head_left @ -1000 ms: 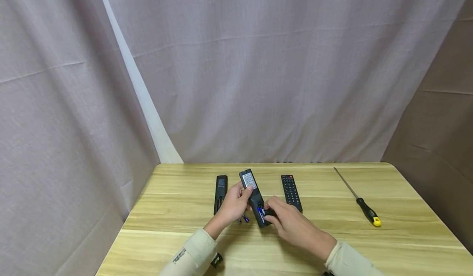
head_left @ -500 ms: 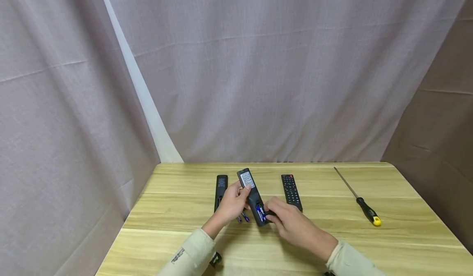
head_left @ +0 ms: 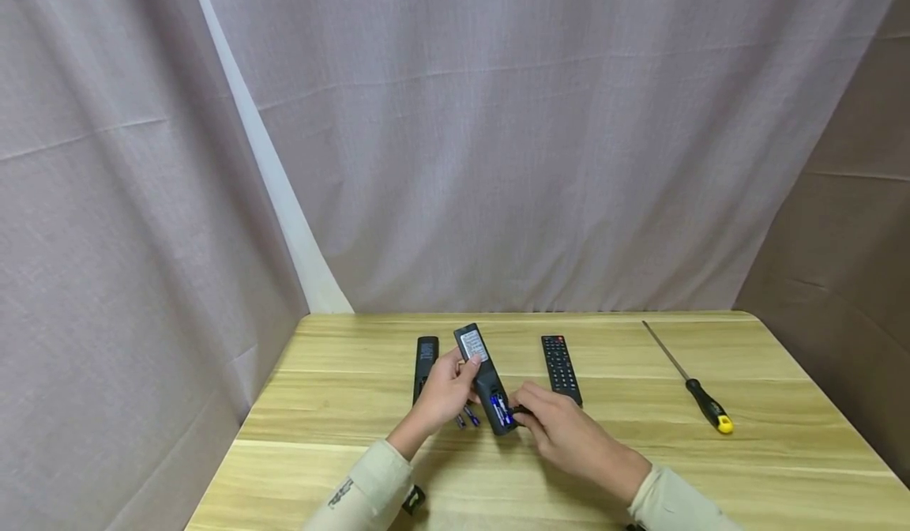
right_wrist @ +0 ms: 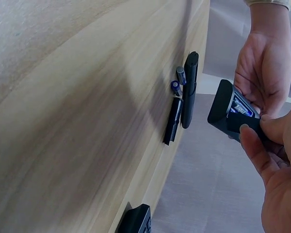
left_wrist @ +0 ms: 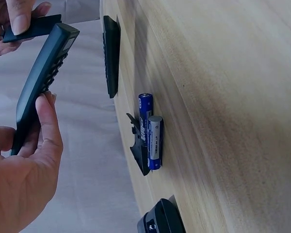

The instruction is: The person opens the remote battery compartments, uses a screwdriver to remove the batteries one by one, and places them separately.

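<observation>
My left hand [head_left: 444, 389] grips a black remote control [head_left: 486, 379], its back turned up and its lower end tilted to the right. Blue batteries [head_left: 501, 411] lie side by side in its uncovered compartment. Close beside that end, my right hand [head_left: 565, 430] pinches a flat black battery cover [left_wrist: 36, 29] between thumb and fingers. The left wrist view has the cover's edge right at the remote's end. Below the hands, two loose batteries [left_wrist: 155, 141] lie on the table next to another black cover [left_wrist: 138, 145].
A second remote [head_left: 426, 357] lies back up at the left, partly behind my left hand. Another remote [head_left: 560, 367] lies buttons up at the right. Farther right is a screwdriver [head_left: 704, 404] with a black and yellow handle. A small black piece [head_left: 414, 499] sits by the left sleeve.
The held remote has shifted slightly left, away from the right hand, and more of the batteries inside shows. The right hand stays nearly in place with the cover.
</observation>
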The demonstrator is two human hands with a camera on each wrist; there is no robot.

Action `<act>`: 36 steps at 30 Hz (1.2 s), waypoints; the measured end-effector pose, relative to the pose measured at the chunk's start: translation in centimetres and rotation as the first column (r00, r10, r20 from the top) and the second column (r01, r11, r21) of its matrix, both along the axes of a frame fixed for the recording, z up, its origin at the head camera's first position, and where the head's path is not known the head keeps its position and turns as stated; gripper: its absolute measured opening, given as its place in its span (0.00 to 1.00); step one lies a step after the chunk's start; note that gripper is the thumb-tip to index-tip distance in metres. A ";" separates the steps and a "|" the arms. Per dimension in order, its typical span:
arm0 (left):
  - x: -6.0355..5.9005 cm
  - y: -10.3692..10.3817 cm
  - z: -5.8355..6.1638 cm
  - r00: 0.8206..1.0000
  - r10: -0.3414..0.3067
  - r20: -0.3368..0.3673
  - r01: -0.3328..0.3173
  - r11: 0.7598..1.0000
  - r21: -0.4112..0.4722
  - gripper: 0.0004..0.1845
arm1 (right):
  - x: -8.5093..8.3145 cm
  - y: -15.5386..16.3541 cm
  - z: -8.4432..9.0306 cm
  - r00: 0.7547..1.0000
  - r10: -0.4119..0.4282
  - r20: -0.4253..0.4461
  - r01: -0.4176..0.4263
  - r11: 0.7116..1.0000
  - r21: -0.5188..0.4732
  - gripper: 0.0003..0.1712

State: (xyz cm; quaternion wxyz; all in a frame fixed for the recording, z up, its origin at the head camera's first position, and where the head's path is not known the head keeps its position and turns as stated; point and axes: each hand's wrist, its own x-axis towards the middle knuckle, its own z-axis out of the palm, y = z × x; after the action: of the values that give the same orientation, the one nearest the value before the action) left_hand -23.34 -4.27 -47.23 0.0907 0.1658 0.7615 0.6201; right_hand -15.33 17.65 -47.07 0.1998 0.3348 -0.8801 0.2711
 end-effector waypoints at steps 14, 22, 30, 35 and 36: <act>-0.1 -0.5 0.0 1.000 0.021 0.004 -0.021 1.000 0.009 0.20 | 0.1 0.7 -0.4 0.999 -0.043 -0.025 0.044 0.998 0.040 0.14; -0.4 -1.0 0.2 0.999 0.033 0.014 -0.033 0.999 0.016 0.21 | 0.2 1.2 -0.5 0.995 -0.093 0.022 0.090 0.990 0.107 0.15; -0.6 -1.1 0.4 0.999 0.033 0.008 -0.033 0.999 0.032 0.21 | 0.3 1.4 -0.8 0.984 -0.152 0.096 0.131 0.971 0.198 0.11; -0.5 -1.2 0.4 0.999 0.032 0.008 -0.032 0.999 0.039 0.21 | 0.4 1.5 -1.3 0.975 -0.169 0.146 0.130 0.962 0.241 0.08; -0.6 -1.3 0.4 0.999 0.032 0.008 -0.033 0.999 0.041 0.21 | 0.4 1.5 -1.3 0.973 -0.168 0.159 0.127 0.962 0.244 0.07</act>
State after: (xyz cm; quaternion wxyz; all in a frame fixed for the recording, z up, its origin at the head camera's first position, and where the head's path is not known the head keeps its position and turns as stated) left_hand -23.89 -5.52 -46.81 0.0801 0.1529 0.7509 0.6375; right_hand -14.91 19.13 -48.40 0.0994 0.2634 -0.9426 0.1797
